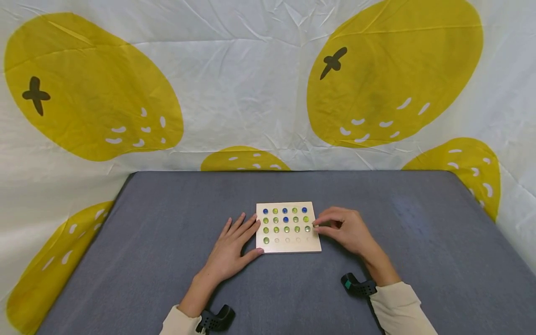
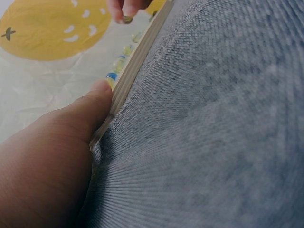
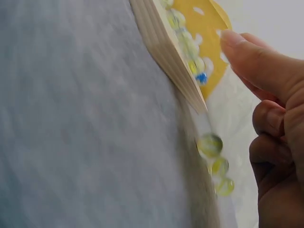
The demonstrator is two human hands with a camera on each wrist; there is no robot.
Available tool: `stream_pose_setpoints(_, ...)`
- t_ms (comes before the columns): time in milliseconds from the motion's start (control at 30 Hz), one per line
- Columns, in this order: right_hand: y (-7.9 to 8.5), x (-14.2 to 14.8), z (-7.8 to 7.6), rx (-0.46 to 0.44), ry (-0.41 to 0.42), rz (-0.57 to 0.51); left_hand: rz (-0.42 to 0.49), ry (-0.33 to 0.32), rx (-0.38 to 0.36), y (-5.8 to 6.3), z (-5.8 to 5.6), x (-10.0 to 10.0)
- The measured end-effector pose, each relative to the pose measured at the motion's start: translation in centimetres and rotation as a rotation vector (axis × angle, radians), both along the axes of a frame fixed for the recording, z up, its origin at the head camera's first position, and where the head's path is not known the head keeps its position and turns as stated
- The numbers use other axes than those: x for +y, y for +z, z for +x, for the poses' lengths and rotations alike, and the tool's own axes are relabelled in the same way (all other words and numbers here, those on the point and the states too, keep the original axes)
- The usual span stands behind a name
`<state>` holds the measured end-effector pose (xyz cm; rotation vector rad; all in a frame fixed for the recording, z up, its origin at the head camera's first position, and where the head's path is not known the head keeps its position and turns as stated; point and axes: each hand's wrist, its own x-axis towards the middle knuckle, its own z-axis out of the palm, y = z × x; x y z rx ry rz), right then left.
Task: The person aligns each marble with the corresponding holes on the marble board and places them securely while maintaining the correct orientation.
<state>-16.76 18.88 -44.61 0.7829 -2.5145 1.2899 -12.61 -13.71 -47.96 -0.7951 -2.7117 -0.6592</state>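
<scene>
Stretching from left to right, a gray counter (image 1: 167, 204) sits in front of a big white cloth (image 1: 244, 93) with large yellow fruit shapes on it. On the left is a pale sleeve (image 1: 177, 321), with a black gadget (image 1: 217, 318) at the wrist. Next comes the left hand (image 1: 229, 253). Its fingers are spread and straight, and it holds nothing in its palm that shows. Its fingertips touch the left edge of a wooden board (image 1: 293, 247), and its thumb is at the near left corner.

The board lies flat in the middle of the counter. Round marbles (image 1: 286, 229) sit on it in neat rows. The far row goes blue, green, blue, green, blue. The next row has a blue one in the middle and green ones around it. The third row is full of greenish ones. The near row has one green marble at the left, then four bare dents (image 1: 287, 240).

At the board's right edge is the right hand (image 1: 347, 230). Its thumb and pointing finger pinch one more marble (image 2: 127, 19), and its other fingers are curled in. Three loose marbles (image 3: 209, 145) rest near this hand, beside the board.
</scene>
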Motion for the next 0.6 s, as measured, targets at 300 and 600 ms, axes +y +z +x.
stream_pose_setpoints(300, 2.1, -3.0, 1.6, 0.011, 0.048, -0.07, 0.001, -0.002, 0.006, -0.1, 0.0, 0.0)
stream_pose_setpoints(600, -0.2, -4.5, 1.1, 0.008, 0.112, -0.137, -0.007, 0.004, -0.008, 0.0, 0.0, 0.0)
